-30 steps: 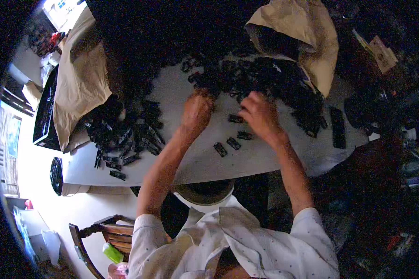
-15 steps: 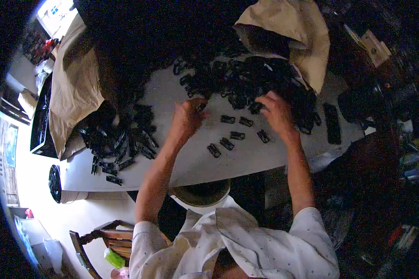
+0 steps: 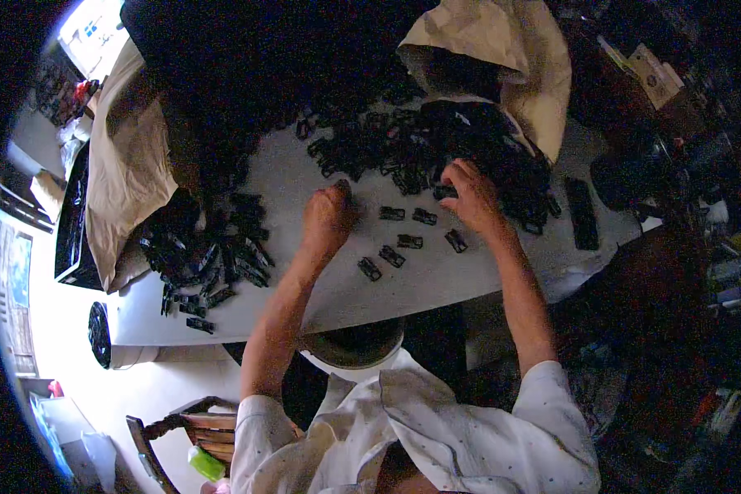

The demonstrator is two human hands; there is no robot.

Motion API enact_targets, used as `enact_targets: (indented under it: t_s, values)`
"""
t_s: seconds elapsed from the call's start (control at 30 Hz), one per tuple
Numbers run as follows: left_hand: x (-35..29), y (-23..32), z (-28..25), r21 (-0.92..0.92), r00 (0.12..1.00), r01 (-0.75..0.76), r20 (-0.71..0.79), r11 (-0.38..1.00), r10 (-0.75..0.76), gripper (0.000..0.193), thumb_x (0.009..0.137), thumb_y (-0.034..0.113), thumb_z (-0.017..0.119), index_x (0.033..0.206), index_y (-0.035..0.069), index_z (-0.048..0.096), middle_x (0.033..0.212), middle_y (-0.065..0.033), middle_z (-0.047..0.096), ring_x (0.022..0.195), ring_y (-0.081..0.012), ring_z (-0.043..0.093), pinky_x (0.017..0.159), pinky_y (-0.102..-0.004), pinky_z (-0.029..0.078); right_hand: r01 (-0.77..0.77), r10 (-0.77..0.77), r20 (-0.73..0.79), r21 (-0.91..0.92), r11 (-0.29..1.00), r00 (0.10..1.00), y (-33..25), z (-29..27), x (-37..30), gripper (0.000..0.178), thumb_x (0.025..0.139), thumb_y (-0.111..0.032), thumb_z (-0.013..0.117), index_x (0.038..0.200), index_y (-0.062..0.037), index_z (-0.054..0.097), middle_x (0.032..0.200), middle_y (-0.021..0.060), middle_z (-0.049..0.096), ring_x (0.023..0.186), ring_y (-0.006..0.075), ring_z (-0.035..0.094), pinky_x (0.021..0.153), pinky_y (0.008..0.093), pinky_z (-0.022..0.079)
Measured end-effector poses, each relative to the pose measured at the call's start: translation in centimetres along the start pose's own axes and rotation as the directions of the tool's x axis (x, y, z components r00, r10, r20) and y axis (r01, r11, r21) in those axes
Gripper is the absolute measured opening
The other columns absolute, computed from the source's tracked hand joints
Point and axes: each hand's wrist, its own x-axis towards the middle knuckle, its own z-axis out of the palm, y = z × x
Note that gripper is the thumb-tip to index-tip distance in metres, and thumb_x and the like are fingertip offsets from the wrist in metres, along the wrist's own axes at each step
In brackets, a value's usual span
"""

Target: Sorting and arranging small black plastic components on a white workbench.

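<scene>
A large heap of small black plastic pieces lies across the far middle of the pale table. At the heap's near left edge my left hand is closed, and a dark bit shows at its fingertips, too dim to make out. To its right, my right hand has thumb and fingers bent round a small black plastic piece at the heap's front edge. Between and below my hands lie several separate black pieces, spaced apart on the tabletop.
Another pile of longer black parts sits on the left, by a brown paper sack. A second paper sack opens behind the heap. A flat black bar lies at right. Below are a bucket and a wooden chair.
My left hand has drawn back slightly toward me, away from the heap. My right hand stays at the heap's edge, its fingers shifted. The whole view has slid a little.
</scene>
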Motion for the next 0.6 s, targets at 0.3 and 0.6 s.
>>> enact_targets:
  t_s: [0.3,0.6]
  values:
    - [-0.6,-0.3,-2.5,-0.059,0.987,0.004,-0.159,0.998,-0.014,0.02,0.074,0.011,0.06,0.092,0.003,0.055,0.062,-0.0193,0.056,0.064,-0.0373,0.056,0.054,-0.0414,0.043,-0.149,0.158,-0.023,0.226,0.963,0.987,1.2,-0.6,-1.4,0.036,0.069,-0.004,0.064,0.103,-0.0057,0.052,0.089,0.0131,0.054,0.085,0.0308,0.053,0.074,0.037,0.042]
    - [-3.1,-3.4,-5.7,-0.136,0.947,0.02,-0.316,0.991,-0.062,0.017,0.069,0.01,0.065,0.085,0.006,0.059,0.059,-0.0142,0.055,0.058,-0.0302,0.055,0.052,-0.0354,0.041,-0.174,0.184,0.027,-0.221,0.96,0.983,0.7,-2.4,-5.6,0.027,0.072,-0.005,0.061,0.098,-0.0043,0.055,0.091,0.0155,0.052,0.09,0.0334,0.049,0.076,0.0404,0.041]
